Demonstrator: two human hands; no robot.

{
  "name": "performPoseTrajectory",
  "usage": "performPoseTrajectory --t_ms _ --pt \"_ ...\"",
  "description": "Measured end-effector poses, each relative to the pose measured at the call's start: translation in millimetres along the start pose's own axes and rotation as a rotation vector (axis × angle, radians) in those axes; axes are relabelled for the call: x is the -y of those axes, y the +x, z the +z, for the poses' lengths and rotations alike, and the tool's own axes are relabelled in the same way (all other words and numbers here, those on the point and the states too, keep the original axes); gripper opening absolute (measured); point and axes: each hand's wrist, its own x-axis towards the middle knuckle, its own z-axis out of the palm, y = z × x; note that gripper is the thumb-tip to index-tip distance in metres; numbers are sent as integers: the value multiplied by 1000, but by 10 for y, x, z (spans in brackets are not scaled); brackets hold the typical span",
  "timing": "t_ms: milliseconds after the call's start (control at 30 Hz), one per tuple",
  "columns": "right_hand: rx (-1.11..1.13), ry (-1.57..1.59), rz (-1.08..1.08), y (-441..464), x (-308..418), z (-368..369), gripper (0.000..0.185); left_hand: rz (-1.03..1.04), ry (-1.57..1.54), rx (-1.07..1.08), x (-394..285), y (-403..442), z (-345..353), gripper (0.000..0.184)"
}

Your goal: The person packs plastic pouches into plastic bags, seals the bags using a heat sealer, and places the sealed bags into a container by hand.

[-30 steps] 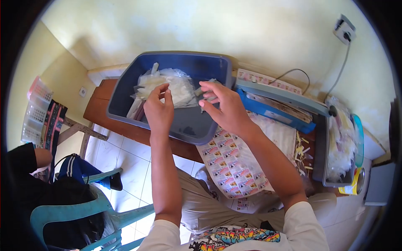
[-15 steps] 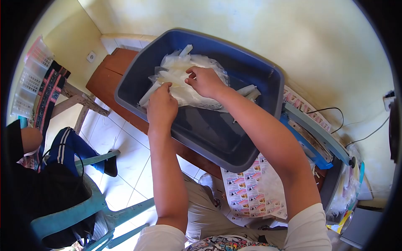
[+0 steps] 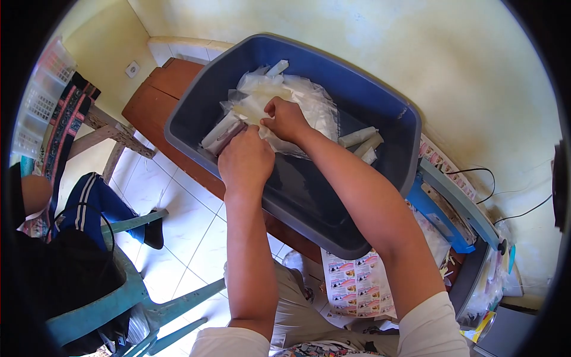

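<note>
A large dark blue-grey tub (image 3: 380, 83) holds a heap of clear plastic bags (image 3: 315, 110). My left hand (image 3: 247, 157) is closed at the near left edge of the heap, beside a rolled bundle (image 3: 223, 132); what its fingers hold is hidden. My right hand (image 3: 286, 121) is over the middle of the heap, thumb and fingers pinched together near the plastic, and anything between them is too small to make out. Pale rolled bundles (image 3: 360, 141) lie to the right inside the tub.
Printed label sheets (image 3: 357, 282) hang at the bench's (image 3: 157, 98) near edge. A blue sealer (image 3: 443, 214) and a second tub of plastic bags (image 3: 485, 285) stand right. A green chair (image 3: 119, 297) and another person's leg (image 3: 95, 205) are left.
The view has shifted toward the tub. Both hands have gone from above the tub down to the plastic heap, and their fingers have closed.
</note>
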Motion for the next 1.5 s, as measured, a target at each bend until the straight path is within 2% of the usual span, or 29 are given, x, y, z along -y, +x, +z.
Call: performPoseTrajectory --t_ms 133,233,300,333,400,500,567,667,733,800,833,867,933,967,1000,1033,1067,1100,1167,1267,1333,1400,1433,1500 --pt "-39 -2 34 18 -47 21 50 -5 -10 -21 18 -12 13 42" --pt "-45 -146 61 -36 64 -65 49 -2 -14 -17 9 -8 12 43" --pt "63 -230 233 -158 240 -234 45 -4 -12 -8 20 -16 24 43" --pt "56 -229 236 -190 221 -247 45 37 -19 -19 29 -24 23 44" --pt "-113 -292 149 -257 254 -327 40 86 -26 -37 56 -9 27 44" --pt "-175 -279 97 -385 333 -565 40 165 -109 -44 119 76 175 49" --pt "-245 -237 40 -531 461 -795 39 257 -300 -238 162 160 280 56" --pt "-377 -155 -67 -890 598 -1065 35 376 -443 -274 115 97 165 65" --pt "-461 -131 -108 -1241 693 -1252 33 414 -539 -263 -13 -25 20 64" --pt "-482 101 -59 -1700 792 -1451 28 521 -727 -84 -142 -194 -125 55" --pt "-512 101 -76 -1934 802 -1528 24 567 -759 -63 -221 -316 -166 44" --pt "-535 96 -67 -2153 773 -1583 24 590 -756 -52 -274 -409 -143 44" --pt "-465 288 21 -2587 689 -1683 30 630 -760 118 -373 -561 -59 42" --pt "-487 285 29 -2872 650 -1718 30 670 -832 133 -454 -668 21 39" --pt "-454 514 66 -3186 611 -1747 35 690 -828 145 -604 -841 47 39" --pt "-430 746 99 -3569 585 -1792 41 897 -783 119 -823 -1122 65 37" --pt "-464 797 110 -3848 543 -1793 43 1087 -736 86 -953 -1316 96 35" --pt "-490 842 115 -4085 493 -1815 45 1099 -733 88 -1065 -1455 140 35" --pt "-527 833 156 -4518 425 -1820 48 1214 -704 288 -1238 -1702 255 32" --pt "-559 789 239 -4934 361 -1914 52 1278 -576 428 -1442 -1982 425 32" --pt "-558 752 273 -5121 330 -1995 54 1278 -534 447 -1457 -2098 638 34" --pt "-508 486 346 -5262 290 -2059 56 1221 -535 504 -1425 -2234 768 40" --pt "-516 496 351 -5329 265 -2066 56 1219 -519 543 -1373 -2260 878 49" --pt "-483 179 332 -5433 180 -2074 56 1204 -466 485 -1270 -2375 1069 54"
